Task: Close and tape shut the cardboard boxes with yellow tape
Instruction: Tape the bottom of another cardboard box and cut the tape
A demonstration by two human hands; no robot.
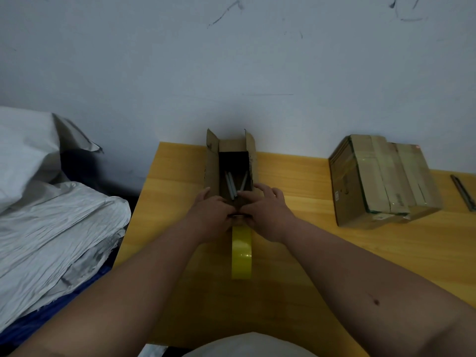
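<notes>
A narrow open cardboard box (pixel 212 163) stands on the wooden table (pixel 296 248), its long side flaps up and several grey rods (pixel 231 185) lying inside. Both of my hands are at its near end. My left hand (pixel 211 215) holds the near left corner, fingers curled at the box's edge. My right hand (pixel 265 210) lies over the near right corner, fingers spread and reaching over the rim. A roll of yellow tape (pixel 241 252) stands on edge on the table just in front of the box, between my forearms.
A stack of flattened cardboard boxes bound with tape (pixel 383 181) lies at the right. A thin dark tool (pixel 463 193) lies near the right edge. Grey-white bags (pixel 51 222) pile up left of the table. The wall stands right behind.
</notes>
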